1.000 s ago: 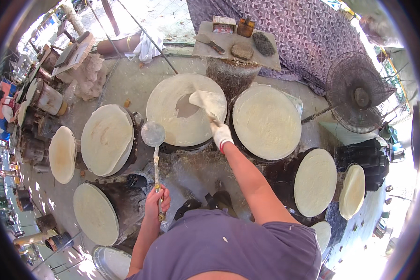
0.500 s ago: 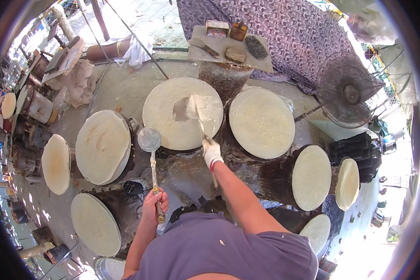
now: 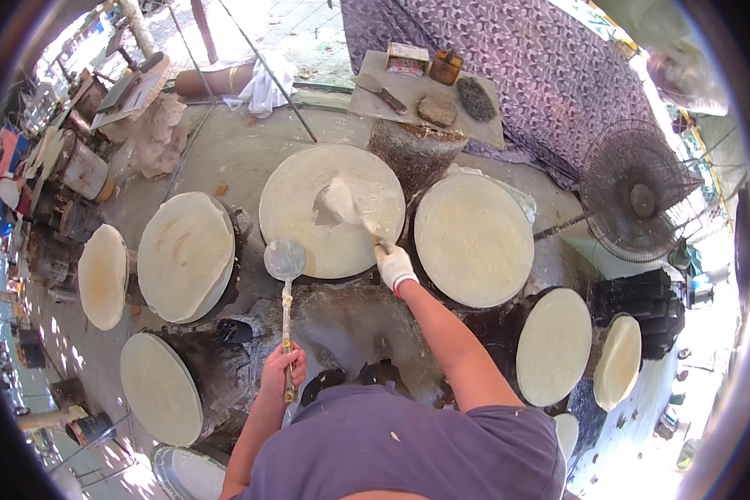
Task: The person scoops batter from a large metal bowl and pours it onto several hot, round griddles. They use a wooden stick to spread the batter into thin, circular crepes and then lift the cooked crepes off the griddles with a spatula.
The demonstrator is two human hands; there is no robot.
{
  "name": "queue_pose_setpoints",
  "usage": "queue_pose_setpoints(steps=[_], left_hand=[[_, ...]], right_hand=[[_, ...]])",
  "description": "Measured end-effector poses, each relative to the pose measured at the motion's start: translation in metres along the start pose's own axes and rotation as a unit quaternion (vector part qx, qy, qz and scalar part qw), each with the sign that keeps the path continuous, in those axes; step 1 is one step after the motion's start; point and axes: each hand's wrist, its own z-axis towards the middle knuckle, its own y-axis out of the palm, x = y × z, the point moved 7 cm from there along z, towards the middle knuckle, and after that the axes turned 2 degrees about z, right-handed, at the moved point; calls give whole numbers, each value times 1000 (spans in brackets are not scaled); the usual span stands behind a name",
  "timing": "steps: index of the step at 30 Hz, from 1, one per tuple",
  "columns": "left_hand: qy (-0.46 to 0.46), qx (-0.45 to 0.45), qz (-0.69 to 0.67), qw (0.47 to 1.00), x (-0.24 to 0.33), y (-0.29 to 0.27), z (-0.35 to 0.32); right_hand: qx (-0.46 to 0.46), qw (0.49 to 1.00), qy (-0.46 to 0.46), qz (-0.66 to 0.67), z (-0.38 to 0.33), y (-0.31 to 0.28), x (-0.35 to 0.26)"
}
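Up close, the right hand (image 3: pixel 393 265), in a white glove with a red cuff, is closed around the handle of a thin spreading tool (image 3: pixel 360 218); the fingers wrap it tight, and the tool's far end reaches onto the central round griddle (image 3: pixel 296 196). At that end sits a pale, crumpled flap of thin sheet (image 3: pixel 339 200), lifted off the griddle face and casting a small grey shadow to its left. The griddle itself is a wide cream-coloured disc, coated evenly and matte, with a thin darker rim.

The left hand (image 3: pixel 282 372), bare, is clenched round the lower end of a long wooden handle, pinching it between thumb and curled fingers. That handle runs up to a flat round metal ladle (image 3: pixel 284 259), whose grey disc hangs just beside the near-left edge of the central griddle, overlapping its rim slightly.

Taking the central griddle as the mark: just to its right lies a second round griddle (image 3: pixel 473 240), the same cream colour and nearly as large. To its left is a tilted pale disc (image 3: pixel 185 255) on a blackened drum, and farther left a smaller one (image 3: pixel 102 276). Below and left of it stands another drum-mounted disc (image 3: pixel 160 387). Beyond it, on the far side, a grey slab (image 3: pixel 392 112) carries small tools, and a patterned purple cloth (image 3: pixel 542 67) hangs behind. Well to its right stands an electric fan (image 3: pixel 635 190).
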Motion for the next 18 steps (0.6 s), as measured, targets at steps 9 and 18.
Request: queue_pose_setpoints(steps=[9,18], left_hand=[[12,86,-12,996,-25,14,-4],[15,149,119,982,-13,23,29]], right_hand=[[-124,987,-97,18,43,-3,5],[-205,971,3,122,38,-17,-5]])
